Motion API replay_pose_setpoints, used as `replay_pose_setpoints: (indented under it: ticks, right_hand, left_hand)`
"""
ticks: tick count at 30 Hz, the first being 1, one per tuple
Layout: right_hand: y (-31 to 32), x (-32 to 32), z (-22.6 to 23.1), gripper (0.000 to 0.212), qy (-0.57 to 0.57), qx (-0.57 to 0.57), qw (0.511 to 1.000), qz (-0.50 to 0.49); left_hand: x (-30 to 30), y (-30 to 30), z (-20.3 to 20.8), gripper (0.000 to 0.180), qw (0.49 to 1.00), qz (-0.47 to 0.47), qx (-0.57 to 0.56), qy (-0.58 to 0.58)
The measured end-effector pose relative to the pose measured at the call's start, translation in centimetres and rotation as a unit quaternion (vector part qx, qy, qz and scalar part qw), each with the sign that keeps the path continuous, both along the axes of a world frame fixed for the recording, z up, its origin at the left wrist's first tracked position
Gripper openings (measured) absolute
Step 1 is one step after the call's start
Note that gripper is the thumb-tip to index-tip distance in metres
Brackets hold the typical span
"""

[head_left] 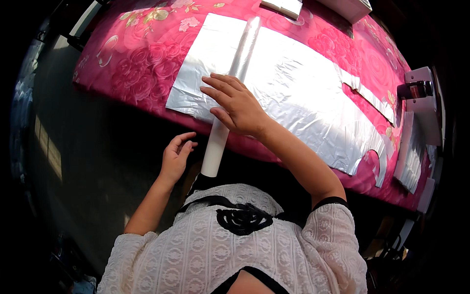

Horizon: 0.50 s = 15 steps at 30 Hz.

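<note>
A long white tube (213,149), with clear film (243,51) around its far part, lies across a stack of shiny whitish plastic vest bags (298,93). Its near end juts past the table edge toward my body. My right hand (236,102) rests flat over the tube with fingers spread, hiding part of it. My left hand (177,158) hovers beside the tube's near end, off the table edge. Its fingers are loosely bent and apart from the thumb, with nothing in them. The bags lie flat, their cut-out handles at the right.
A pink rose-patterned cloth (147,73) covers the table. A pile of folded plastic bags (411,152) sits on the right side, near a pale box (423,105) with a dark object (416,90). More white packs (286,6) stand along the far edge.
</note>
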State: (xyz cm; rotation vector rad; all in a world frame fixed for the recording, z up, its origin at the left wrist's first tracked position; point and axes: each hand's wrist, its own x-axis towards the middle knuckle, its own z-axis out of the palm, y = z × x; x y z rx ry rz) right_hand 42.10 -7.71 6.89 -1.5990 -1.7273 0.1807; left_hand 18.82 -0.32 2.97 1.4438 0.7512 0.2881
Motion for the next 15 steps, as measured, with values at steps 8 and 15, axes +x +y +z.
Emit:
replay_pose_setpoints:
  ticks: [8,15]
  right_hand:
    - [-0.8,2.2,-2.2,0.050,-0.163,-0.087,0.983,0.025]
    - [4.8,0.3,-3.1,0.045,-0.156,-0.054,0.985,0.044]
  left_hand:
    - [-0.7,0.1,-0.9,0.030,0.997,-0.011,-0.079,-0.009]
    - [-0.1,0.8,0.7,0.033,0.999,-0.034,-0.033,0.025]
